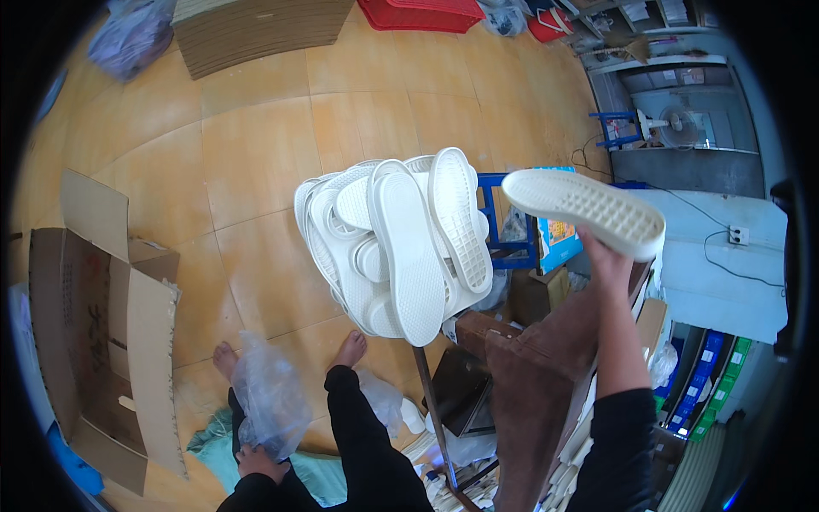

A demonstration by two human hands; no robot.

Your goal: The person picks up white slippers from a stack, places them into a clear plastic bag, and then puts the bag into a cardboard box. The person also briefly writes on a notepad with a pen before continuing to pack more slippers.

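Observation:
A white shoe sole is raised at the right, its waffle-patterned hollow side showing. My right hand grips it by the underside near one end. Low at the left, my left hand rests by my thigh against a clear plastic bag; its fingers are bent, and whether they hold the bag's edge is hard to make out. Between the hands, in front of me, lies a heaped pile of white shoe soles, some tread up and others hollow side up.
An opened cardboard box stands at the left. Brown cloth drapes over a surface by my right arm. A blue stool sits behind the pile. Flattened cardboard and a red crate lie at the far side.

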